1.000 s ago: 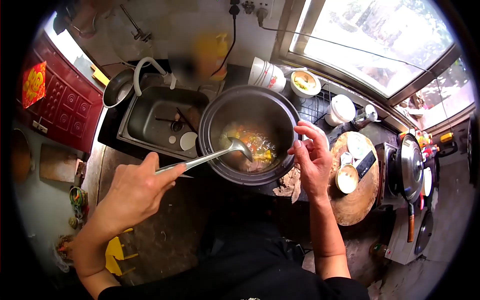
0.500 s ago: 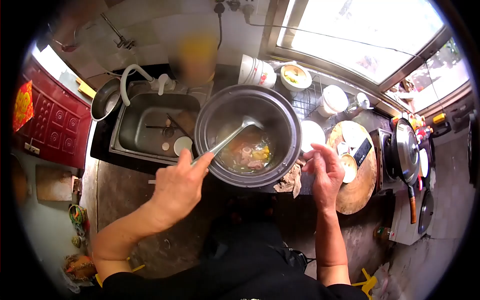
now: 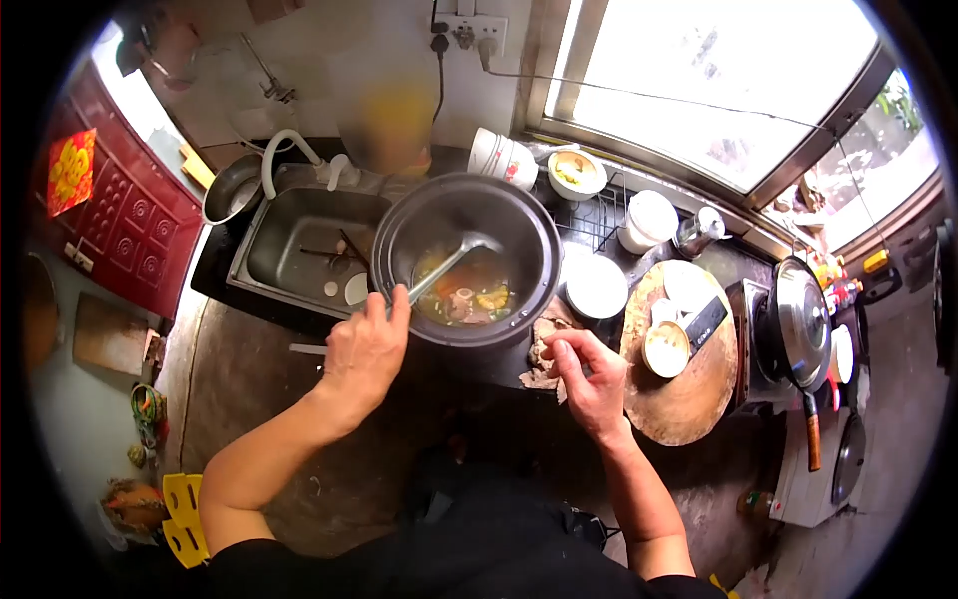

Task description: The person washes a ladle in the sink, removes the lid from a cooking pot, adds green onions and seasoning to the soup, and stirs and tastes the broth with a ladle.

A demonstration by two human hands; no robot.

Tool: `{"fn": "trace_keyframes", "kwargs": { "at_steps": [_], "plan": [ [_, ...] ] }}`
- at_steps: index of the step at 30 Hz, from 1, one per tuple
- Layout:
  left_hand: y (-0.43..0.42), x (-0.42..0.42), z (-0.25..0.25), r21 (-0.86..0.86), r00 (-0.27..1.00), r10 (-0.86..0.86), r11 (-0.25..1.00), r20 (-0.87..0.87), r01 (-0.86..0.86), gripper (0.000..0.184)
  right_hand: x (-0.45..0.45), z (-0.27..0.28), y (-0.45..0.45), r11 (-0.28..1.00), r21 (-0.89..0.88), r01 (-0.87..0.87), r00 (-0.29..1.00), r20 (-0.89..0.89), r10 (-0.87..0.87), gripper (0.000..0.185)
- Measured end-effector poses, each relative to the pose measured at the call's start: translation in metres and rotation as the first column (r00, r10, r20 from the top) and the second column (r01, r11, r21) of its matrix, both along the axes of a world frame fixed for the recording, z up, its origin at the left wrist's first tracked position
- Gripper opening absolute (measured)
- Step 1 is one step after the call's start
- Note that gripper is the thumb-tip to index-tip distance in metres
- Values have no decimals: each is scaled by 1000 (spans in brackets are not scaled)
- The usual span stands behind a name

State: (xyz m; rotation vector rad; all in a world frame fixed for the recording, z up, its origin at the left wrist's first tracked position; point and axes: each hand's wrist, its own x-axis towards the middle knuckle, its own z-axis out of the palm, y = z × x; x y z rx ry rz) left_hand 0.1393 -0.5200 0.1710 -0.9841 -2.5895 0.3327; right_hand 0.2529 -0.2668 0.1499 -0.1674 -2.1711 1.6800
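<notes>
Between the fingers of my left hand (image 3: 367,344) is the handle of a metal ladle (image 3: 446,268), held at the left rim of a large dark pot (image 3: 542,245). The ladle's head points toward the back of the pot. Broth with pieces of meat (image 3: 462,302) and yellow chunks lies in the bottom. My right hand (image 3: 589,377) hovers at the counter's front edge, fingers loosely bent and apart, nothing visible in them. Beside its fingertips lies a crumpled brown cloth (image 3: 540,371); whether they touch it I cannot tell.
The sink (image 3: 299,240) lies left of the pot. To the right are a white plate (image 3: 597,288) and a round chopping board (image 3: 689,399) bearing a bowl (image 3: 666,349) and a dark scale (image 3: 707,321). Farther right, a lidded pan (image 3: 801,309) sits on the stove.
The view has shifted, so the pot appears slightly farther left. My right hand has moved left, toward the cloth. My left hand keeps its hold on the ladle, its head still inside the pot.
</notes>
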Motion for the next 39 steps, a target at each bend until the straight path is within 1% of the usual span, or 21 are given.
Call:
{"fn": "trace_keyframes", "kwargs": {
  "at_steps": [1,2,4,5,8,9,10,12,15,19,22,25,26,28,30,33,34,36,37,38,39],
  "plan": [
    [-3,10,5,-12,999,18,1000,-39,-18,49,9,1,7,1000,-6,-8,1000,16,8,9],
    [-3,23,14,64,996,90,994,23,-91,34,19,-1,16,999,-16,-37,999,24,37,11],
    [-7,43,28,257,958,159,941,237,-220,15,36,-9,35,995,-38,-92,995,39,94,16],
    [-9,50,33,297,922,220,901,318,-317,13,43,-10,41,992,-67,-102,994,36,105,16],
    [-15,62,40,387,819,279,774,502,-501,25,59,-10,55,986,-78,-150,986,67,155,16],
    [-17,64,44,468,723,208,640,658,-610,30,63,-14,59,981,-76,-181,981,63,186,16],
    [-18,68,50,468,659,159,585,735,-663,33,66,-15,60,976,-64,-210,976,53,213,15],
    [-18,78,45,539,616,28,454,787,-710,37,73,-18,62,964,-35,-264,963,41,265,15],
    [-7,85,23,501,784,351,620,513,-605,38,84,-27,62,935,54,-350,937,1,351,14],
    [2,102,42,548,757,286,548,587,-632,36,97,-28,66,914,97,-394,918,-5,396,15],
    [1,107,30,392,760,498,656,419,-646,35,113,-23,69,910,109,-400,914,-16,404,15],
    [-1,117,30,437,750,510,611,421,-660,34,121,-22,72,907,107,-407,910,-35,412,15],
    [-8,117,18,557,831,433,617,348,-555,32,126,-23,75,914,99,-393,917,-32,398,15],
    [-7,120,11,670,889,338,586,308,-455,32,131,-30,77,923,97,-372,925,-49,377,15],
    [-11,122,5,693,896,263,568,358,-444,34,140,-23,82,905,212,-368,916,-85,392,15],
    [28,157,16,746,873,52,495,485,-445,39,153,-33,94,906,130,-403,913,116,390,16],
    [46,170,18,727,722,-155,314,674,-611,35,157,-36,98,928,38,-370,920,154,360,16],
    [91,188,-3,711,577,-476,160,663,-685,22,162,-45,103,945,-140,-294,919,230,320,17],
    [118,196,-11,599,456,-506,160,732,-784,22,164,-51,106,958,-171,-231,933,240,267,18],
    [137,198,-30,517,314,-557,251,769,-818,24,166,-65,112,964,-200,-173,947,236,219,18],
    [160,203,-43,432,187,-621,271,761,-860,28,169,-70,117,968,-228,-103,953,255,161,19]
  ]
}}
